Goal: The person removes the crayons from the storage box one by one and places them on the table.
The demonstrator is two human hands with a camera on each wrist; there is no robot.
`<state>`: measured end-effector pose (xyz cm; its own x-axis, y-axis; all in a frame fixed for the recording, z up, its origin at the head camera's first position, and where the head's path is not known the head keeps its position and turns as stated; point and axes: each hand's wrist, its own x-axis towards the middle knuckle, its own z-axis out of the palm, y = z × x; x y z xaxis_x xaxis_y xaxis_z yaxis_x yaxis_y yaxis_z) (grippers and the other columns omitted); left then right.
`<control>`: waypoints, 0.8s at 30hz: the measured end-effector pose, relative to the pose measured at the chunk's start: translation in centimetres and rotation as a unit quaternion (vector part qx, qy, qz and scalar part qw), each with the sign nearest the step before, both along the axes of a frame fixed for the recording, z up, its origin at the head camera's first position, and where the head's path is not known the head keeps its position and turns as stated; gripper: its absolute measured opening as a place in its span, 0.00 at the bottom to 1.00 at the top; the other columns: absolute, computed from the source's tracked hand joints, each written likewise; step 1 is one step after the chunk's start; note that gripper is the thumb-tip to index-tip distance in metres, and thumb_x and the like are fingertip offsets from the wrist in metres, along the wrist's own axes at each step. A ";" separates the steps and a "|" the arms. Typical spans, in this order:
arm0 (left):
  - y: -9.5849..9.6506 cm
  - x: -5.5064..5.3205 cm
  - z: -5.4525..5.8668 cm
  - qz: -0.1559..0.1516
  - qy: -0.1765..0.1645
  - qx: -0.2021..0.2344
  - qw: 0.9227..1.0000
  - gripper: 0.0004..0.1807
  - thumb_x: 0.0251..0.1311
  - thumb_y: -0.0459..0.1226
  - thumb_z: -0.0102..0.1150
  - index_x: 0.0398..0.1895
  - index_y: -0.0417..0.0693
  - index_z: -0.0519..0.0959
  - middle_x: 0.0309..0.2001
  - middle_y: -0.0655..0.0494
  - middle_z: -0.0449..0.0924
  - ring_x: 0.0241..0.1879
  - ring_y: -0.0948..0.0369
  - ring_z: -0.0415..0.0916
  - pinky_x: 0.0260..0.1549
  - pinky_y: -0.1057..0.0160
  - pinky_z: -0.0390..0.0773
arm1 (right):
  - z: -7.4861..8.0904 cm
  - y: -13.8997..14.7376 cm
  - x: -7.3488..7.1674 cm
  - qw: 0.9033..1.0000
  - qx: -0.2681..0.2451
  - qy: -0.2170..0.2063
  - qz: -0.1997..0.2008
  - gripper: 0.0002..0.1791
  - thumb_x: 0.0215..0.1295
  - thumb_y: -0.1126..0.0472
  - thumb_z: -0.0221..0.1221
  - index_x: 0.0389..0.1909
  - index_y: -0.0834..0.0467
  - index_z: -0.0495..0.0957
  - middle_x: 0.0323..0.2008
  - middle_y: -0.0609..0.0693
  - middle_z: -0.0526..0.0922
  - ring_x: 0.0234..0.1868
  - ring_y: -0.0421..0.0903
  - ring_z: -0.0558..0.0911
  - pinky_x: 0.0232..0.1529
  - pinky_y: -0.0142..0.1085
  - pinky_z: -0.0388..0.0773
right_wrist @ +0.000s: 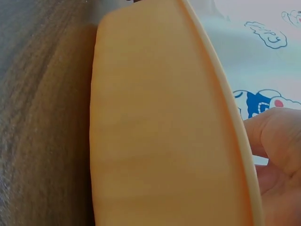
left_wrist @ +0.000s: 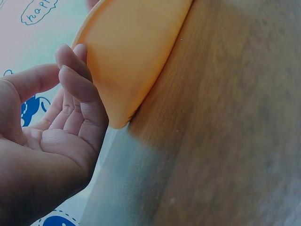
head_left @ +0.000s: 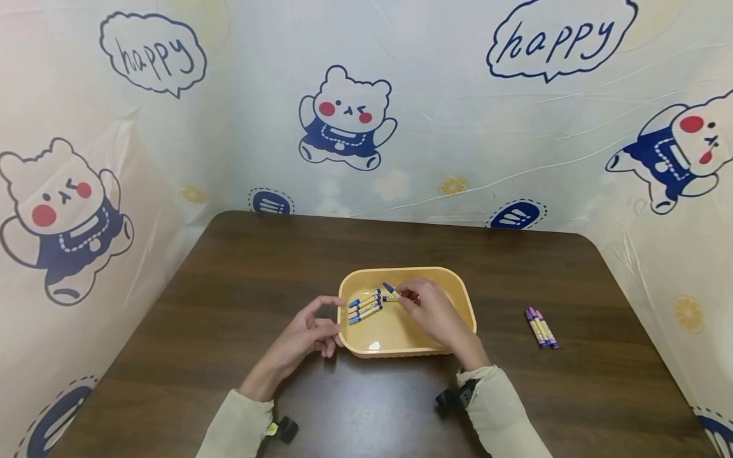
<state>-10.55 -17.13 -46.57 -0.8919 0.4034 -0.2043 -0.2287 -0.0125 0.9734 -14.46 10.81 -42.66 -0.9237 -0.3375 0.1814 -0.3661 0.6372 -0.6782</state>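
A shallow yellow plastic tray (head_left: 424, 340) sits on the table. My left hand (head_left: 306, 331) touches its left end, index finger and thumb at separate spots on the rim; the left wrist view shows the other fingers loosely bent beside the tray (left_wrist: 131, 56). Over the tray, my right hand (head_left: 429, 308) pinches a blue-tipped crayon (head_left: 392, 291) with a yellow wrapper. Several crayons (head_left: 365, 306) with yellow wrappers lie side by side at the tray's left. Another crayon (head_left: 390, 298) lies below the held one, partly hidden. In the right wrist view the tray wall (right_wrist: 164, 117) covers most of that hand.
To the right of the tray, a few purple-ended crayons (head_left: 541, 328) lie together on the dark wooden table (head_left: 275, 254). A printed cloth (head_left: 435, 140) with bears surrounds the table's back and sides. Dark wrist devices (head_left: 455, 399) sit at both sleeves.
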 end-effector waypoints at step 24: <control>-0.2 0.0 -0.1 -0.002 0.000 0.009 1.000 0.28 0.69 0.33 0.56 0.69 0.44 0.60 0.29 0.47 0.84 0.21 0.58 0.75 0.24 0.63 0.79 | 1.2 1.2 -0.2 0.996 -0.086 -0.019 0.005 0.09 0.67 0.67 0.63 0.46 0.62 0.84 0.38 0.53 0.87 0.38 0.45 0.85 0.39 0.37 0.83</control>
<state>-10.59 -17.34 -46.72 -0.8901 0.4105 -0.1979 -0.2293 -0.0282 0.9730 -14.67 12.04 -41.43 -0.9281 -0.3129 0.2019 -0.3430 0.5073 -0.7906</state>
